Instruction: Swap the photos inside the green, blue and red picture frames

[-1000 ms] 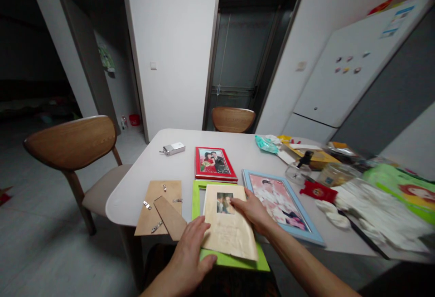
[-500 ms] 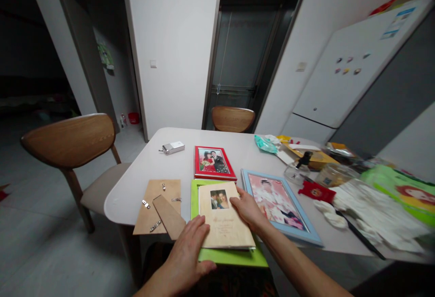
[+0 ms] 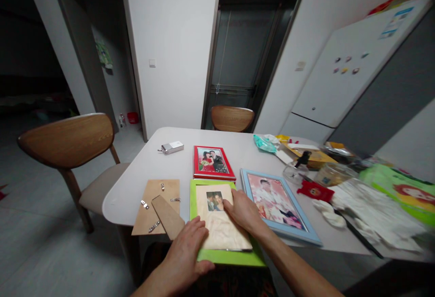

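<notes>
A light green picture frame (image 3: 228, 257) lies at the table's front edge and juts out over it. Inside it is a cream card (image 3: 224, 236) with a small photo of two people, its lower part looking creased. My left hand (image 3: 186, 245) grips the frame's lower left side, fingertips against the card and thumb by the bottom rim. My right hand (image 3: 243, 211) is closed on the card's upper right edge, thumb on its face; the other fingers are partly hidden. Left of my left hand lies a brown backing board (image 3: 154, 204) with metal clips and a stand leg (image 3: 168, 217) across it.
A red framed photo (image 3: 212, 163) sits behind the green frame, and a blue framed photo (image 3: 278, 202) to its right. A silver device (image 3: 171, 147) lies farther back. Clutter fills the table's right side, including white cloth (image 3: 370, 211) and a red packet (image 3: 316, 191).
The card has shifted slightly and sits lower and flatter within the green frame. Its printed lettering no longer shows. My right hand has moved slightly left and down; my left hand has hardly moved.
</notes>
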{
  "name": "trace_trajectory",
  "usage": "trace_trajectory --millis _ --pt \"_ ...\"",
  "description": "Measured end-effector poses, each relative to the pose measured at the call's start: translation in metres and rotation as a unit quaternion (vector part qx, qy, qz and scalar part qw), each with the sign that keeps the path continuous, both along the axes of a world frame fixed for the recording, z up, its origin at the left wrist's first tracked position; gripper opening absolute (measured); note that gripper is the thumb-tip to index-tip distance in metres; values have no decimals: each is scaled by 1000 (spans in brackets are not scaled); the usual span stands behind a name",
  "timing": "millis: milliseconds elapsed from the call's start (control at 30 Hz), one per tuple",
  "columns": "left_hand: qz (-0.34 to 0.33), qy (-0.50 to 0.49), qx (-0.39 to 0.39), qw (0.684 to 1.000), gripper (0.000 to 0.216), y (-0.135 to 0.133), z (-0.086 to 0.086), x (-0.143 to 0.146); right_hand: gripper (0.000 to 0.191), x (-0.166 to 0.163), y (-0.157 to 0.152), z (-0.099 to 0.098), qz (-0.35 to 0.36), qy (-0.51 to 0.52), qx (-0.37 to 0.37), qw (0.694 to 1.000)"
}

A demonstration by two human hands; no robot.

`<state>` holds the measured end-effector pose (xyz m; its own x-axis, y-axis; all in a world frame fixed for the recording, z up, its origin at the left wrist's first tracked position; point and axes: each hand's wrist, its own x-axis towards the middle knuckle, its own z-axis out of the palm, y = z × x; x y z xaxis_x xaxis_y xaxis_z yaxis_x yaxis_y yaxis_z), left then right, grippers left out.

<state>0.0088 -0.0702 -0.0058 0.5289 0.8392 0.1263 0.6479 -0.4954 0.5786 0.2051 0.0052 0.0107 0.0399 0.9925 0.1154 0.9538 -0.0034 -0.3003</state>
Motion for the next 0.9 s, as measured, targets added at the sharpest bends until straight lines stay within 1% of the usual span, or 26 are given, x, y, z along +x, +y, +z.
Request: trace_trajectory --millis 133,233,333,400,467,533,600,700,767,833,900 --pt "3 14 1 1000 55 -2 2 3 34 -3 -3 -2 -9 -38 0 999" --pt "-2 12 7 1000 56 -4 2 0 35 -1 -4 -6 -4 -48 21 999" --pt "8 12 30 999 61 -4 2 -17 35 -1 -5 -8 6 -31 43 999" --pt "49 25 53 997 64 -1 1 -39 35 -6 -8 -7 39 4 58 998" --pt "115 55 76 989 67 5 -3 -64 34 -19 -14 -2 104 46 75 991" --pt "179 93 95 975 68 11 -11 -90 33 -39 -21 4 171 74 81 979" --pt "221 109 120 962 63 16 -22 -110 32 -65 -28 9 222 75 77 969" --pt "235 95 161 954 51 21 -37 -127 40 -102 -35 8 270 39 57 960" --pt "235 84 181 951 44 23 -41 -131 46 -120 -35 3 278 21 42 960" --pt "237 73 197 949 39 24 -37 -131 46 -130 -34 -1 271 35 36 961" --pt "235 56 215 946 35 23 -26 -128 47 -131 -32 -1 260 90 44 960"
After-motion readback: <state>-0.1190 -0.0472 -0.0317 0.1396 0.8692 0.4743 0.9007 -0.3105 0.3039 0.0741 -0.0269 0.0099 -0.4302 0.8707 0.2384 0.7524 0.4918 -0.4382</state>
